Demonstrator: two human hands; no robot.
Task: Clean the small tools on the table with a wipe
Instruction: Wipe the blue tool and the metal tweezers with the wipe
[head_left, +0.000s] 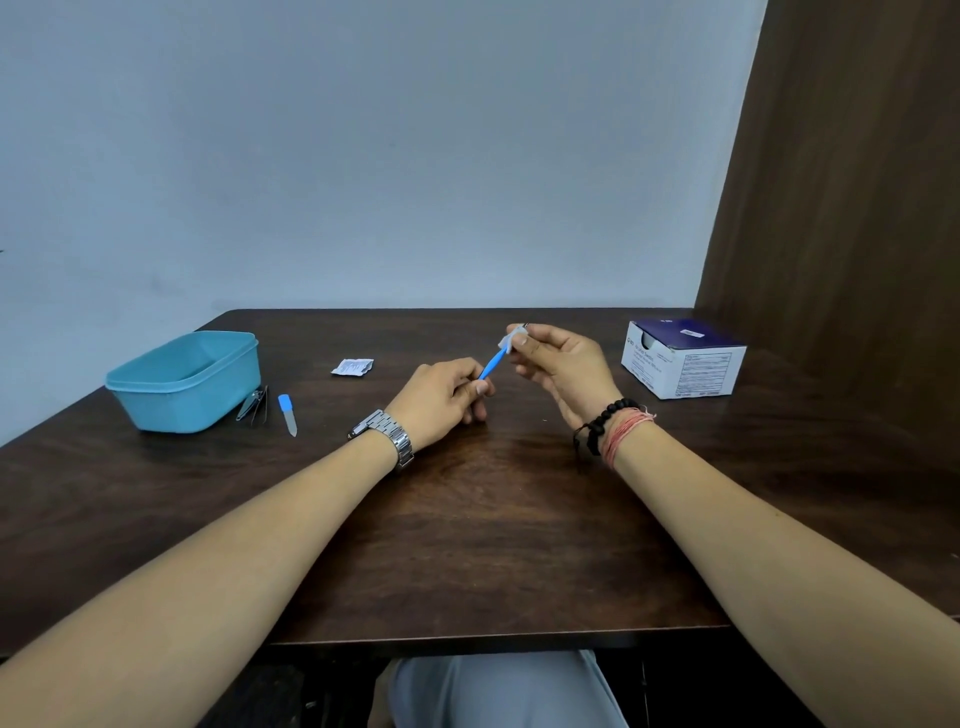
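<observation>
Two hands at work above the counter (467, 545): left hand (441, 400) pinching the blue handle of a small tool (492, 365), right hand (558, 364) pinching a wipe (508, 340) folded round the tool's far end, tip barely showing. Held up off the wood, apparently so the wipe can reach all round the shaft. Lined up beside the blue tub (184, 382), seemingly waiting their turn: clippers (251, 405), tweezers (261, 406) and a blue-capped file (288, 414). Torn sachet (352, 366) dropped behind the hands; box (683, 358) parked within easy reach at right.
</observation>
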